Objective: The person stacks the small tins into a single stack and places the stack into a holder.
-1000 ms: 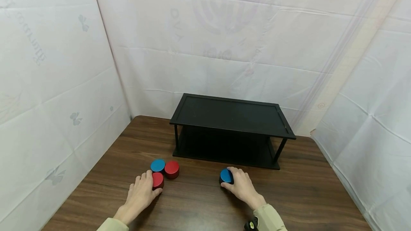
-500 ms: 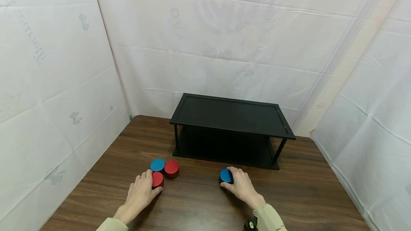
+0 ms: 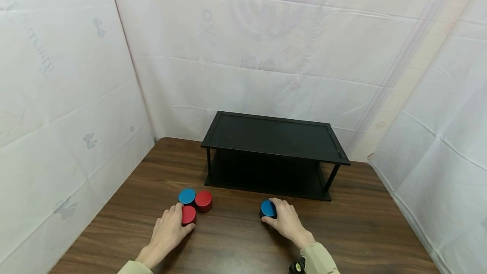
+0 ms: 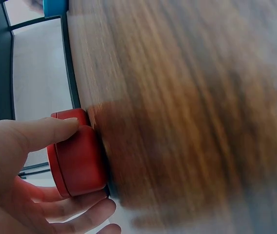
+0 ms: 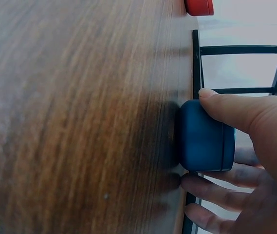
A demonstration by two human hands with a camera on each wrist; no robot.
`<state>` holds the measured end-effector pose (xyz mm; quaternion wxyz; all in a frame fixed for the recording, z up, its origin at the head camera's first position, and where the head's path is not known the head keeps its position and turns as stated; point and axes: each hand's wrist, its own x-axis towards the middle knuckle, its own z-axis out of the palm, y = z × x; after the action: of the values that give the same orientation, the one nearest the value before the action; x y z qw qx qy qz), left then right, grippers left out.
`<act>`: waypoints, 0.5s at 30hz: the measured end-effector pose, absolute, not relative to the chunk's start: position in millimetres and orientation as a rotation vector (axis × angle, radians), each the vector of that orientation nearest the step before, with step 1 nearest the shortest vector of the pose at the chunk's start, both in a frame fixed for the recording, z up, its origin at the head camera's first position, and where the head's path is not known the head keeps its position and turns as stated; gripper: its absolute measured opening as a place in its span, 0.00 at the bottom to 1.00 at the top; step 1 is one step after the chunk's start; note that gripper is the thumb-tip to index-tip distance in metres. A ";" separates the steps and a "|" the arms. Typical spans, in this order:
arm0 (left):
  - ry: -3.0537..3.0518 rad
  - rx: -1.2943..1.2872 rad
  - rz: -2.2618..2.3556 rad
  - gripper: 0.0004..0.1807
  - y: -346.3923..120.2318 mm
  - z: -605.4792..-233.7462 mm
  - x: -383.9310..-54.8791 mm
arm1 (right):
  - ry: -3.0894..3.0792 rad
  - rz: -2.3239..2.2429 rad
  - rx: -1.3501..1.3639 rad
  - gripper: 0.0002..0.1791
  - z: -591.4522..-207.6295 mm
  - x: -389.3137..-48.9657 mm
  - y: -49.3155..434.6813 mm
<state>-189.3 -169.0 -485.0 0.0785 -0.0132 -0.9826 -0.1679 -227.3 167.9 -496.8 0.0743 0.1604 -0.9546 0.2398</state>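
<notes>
My left hand (image 3: 167,229) holds a short round red tin (image 3: 189,215) between thumb and fingers at the table's left. In the left wrist view the thumb presses one side of this red tin (image 4: 82,163), with fingers around the other. Just beyond it stand a blue tin (image 3: 187,197) and a second red tin (image 3: 203,201), side by side. Over to the right, my right hand (image 3: 287,222) grips another blue tin (image 3: 268,209) in front of the rack. The right wrist view has thumb and fingers on opposite sides of that blue tin (image 5: 204,136).
A black two-level rack (image 3: 270,136) stands at the back of the brown wooden table (image 3: 232,240), its lower shelf close beyond the tins. White printed cloth (image 3: 182,33) hangs behind and on both sides.
My left hand and its red tin have shifted slightly to the right. The right hand and its blue tin stay where they were.
</notes>
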 end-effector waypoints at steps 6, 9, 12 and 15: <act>-2.965 -0.043 -0.475 0.38 -165.6 -485.3 -188.2 | -2.872 0.735 0.481 0.34 -496.2 -226.5 167.6; -2.970 -0.049 -0.478 0.38 -163.9 -484.8 -187.6 | -2.866 0.738 0.483 0.34 -496.2 -226.2 167.5; -2.967 -0.059 -0.485 0.37 -162.2 -484.3 -187.2 | -2.859 0.733 0.486 0.34 -496.4 -226.2 167.7; -2.964 -0.065 -0.491 0.37 -160.6 -484.5 -187.6 | -2.858 0.729 0.482 0.34 -496.4 -226.4 167.9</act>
<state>-187.6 -160.6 -484.5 0.0682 -0.0216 -0.9840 -0.1632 -226.4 167.9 -496.4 0.0765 0.1607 -0.9535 0.2431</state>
